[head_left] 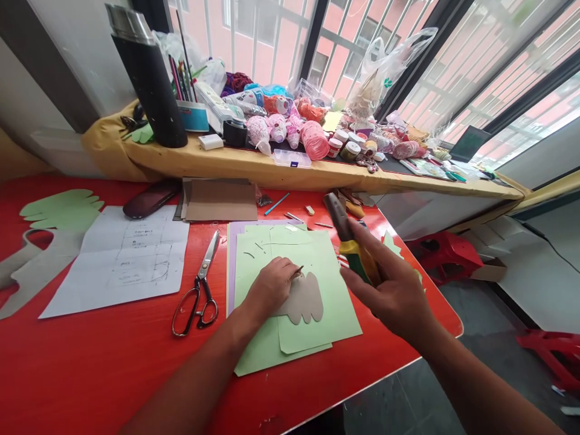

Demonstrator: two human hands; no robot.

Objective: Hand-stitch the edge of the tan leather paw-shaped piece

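My left hand is closed, pinching a small thin dark metal rod that stands tilted over a grey card cutout. The cutout has scalloped edges and lies on green sheets; my left hand covers part of it. To the right, my right hand is raised above the table, wrapped round the yellow-and-green handles of pliers. Their dark jaws point up and away, slightly blurred. Large scissors with dark handles lie left of the green sheets, apart from both hands.
On the red table lie a drawn paper pattern, green card scraps, a dark glasses case and brown boards. The window ledge holds a black thermos, yarn and jars. Red stools stand right.
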